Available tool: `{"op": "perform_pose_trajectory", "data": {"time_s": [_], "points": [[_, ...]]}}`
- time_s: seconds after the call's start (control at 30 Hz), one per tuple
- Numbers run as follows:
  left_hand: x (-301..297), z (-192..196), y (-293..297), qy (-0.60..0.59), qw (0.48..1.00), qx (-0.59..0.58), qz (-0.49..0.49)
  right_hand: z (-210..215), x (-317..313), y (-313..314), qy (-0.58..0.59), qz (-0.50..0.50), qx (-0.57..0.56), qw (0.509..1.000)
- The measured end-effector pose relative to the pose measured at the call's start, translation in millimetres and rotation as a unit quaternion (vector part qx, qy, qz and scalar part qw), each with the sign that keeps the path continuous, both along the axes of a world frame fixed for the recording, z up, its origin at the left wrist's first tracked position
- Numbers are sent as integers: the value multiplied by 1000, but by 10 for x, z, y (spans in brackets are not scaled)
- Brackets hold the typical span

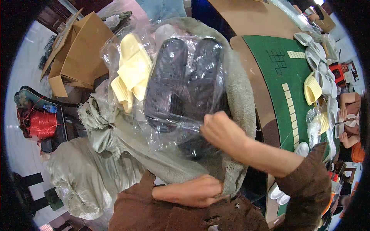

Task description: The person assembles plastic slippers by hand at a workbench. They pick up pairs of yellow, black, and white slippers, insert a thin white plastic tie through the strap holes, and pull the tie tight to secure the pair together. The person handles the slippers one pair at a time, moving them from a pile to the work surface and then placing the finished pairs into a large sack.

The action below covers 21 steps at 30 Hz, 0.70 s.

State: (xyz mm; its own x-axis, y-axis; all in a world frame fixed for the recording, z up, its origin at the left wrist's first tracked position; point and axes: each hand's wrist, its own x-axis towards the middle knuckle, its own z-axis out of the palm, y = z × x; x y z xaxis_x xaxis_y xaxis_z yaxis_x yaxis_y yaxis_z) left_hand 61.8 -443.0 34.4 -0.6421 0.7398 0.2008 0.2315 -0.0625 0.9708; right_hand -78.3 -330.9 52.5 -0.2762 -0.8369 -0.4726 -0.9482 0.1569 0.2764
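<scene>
A pair of black slippers [167,77] lies side by side in a clear plastic bag, on top of a large woven sack [241,88] whose mouth gapes open. My right hand [221,131] pinches the near right edge of that clear bag. Lower down, my left hand [192,190] is closed on the sack's near rim, its fingertips partly hidden by the fabric. Pale yellow slippers [135,73] in clear plastic rest just left of the black pair. More dark contents show under the bag, too covered to make out.
A stuffed woven sack [92,177] sits at the lower left, below a roll of red twine [42,123]. An open cardboard box [83,52] stands far left. On the right, a green-topped table [266,73] carries white slippers and a yellow slipper [312,88]. Another person's hands [343,115] show beyond.
</scene>
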Motion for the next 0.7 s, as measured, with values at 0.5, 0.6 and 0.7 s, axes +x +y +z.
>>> {"op": "perform_pose_trajectory", "data": {"time_s": [0.5, 0.6, 0.7], "points": [[-222, 188, 9, 53, 998, 19, -42, -1283, 565, 153, -307, -137, -200, 920], [-226, 171, -11, -8, 995, 52, -84, -305, 189, 78, -338, -178, -144, 913], [-138, 37, 12, -38, 991, 100, -80, 390, -383, -374, -261, -203, -373, 867]]}}
